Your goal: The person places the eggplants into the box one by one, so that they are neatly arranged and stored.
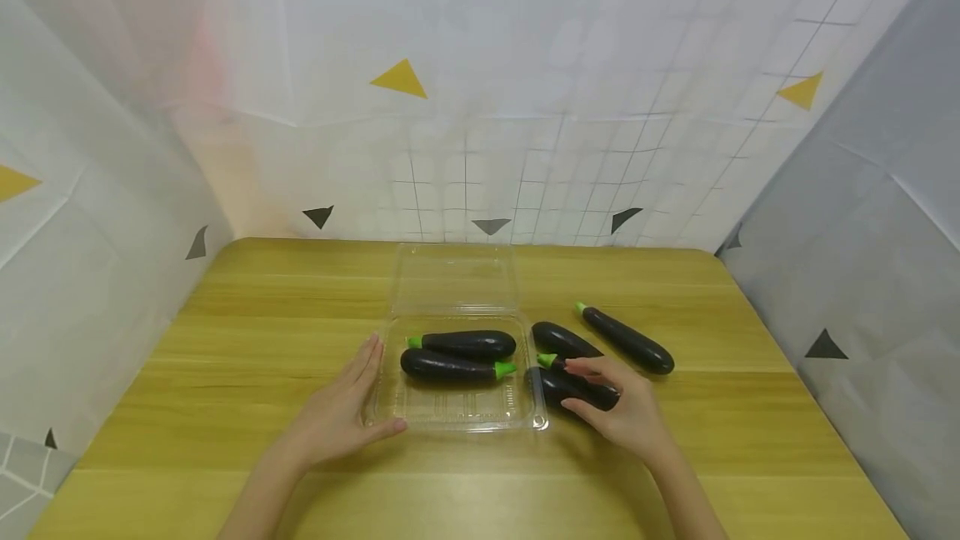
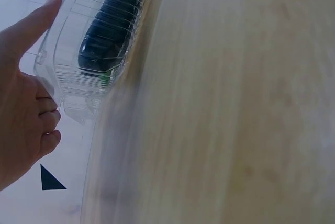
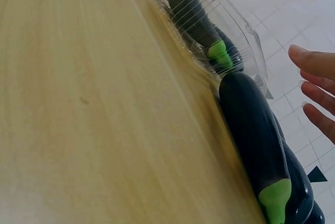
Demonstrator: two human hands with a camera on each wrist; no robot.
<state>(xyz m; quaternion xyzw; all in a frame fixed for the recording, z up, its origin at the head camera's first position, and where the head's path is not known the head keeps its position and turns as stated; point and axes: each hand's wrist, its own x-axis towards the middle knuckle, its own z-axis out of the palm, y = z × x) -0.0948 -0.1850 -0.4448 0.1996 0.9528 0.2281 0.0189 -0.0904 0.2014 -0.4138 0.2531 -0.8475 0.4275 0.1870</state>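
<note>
My left hand [image 1: 341, 411] rests at the near left corner of a clear plastic clamshell box [image 1: 465, 426], fingers along its left side and thumb at the front rim. Two eggplants lie side by side inside, the rear eggplant [image 1: 471, 343] with its green cap to the left and the front eggplant [image 1: 448, 366] with its cap to the right. Over a group of eggplants just right of the box hovers my right hand [image 1: 622, 407], thumb and fingers spread apart. In the right wrist view its fingertips [image 3: 311, 85] stand away from the nearest eggplant [image 3: 251, 124].
The box's clear lid [image 1: 453, 277] is folded back toward the rear wall. Another eggplant [image 1: 628, 340] lies slantwise at the far right. Patterned white sheets [image 1: 480, 65] enclose the wooden table [image 1: 300, 290] at the back and both sides.
</note>
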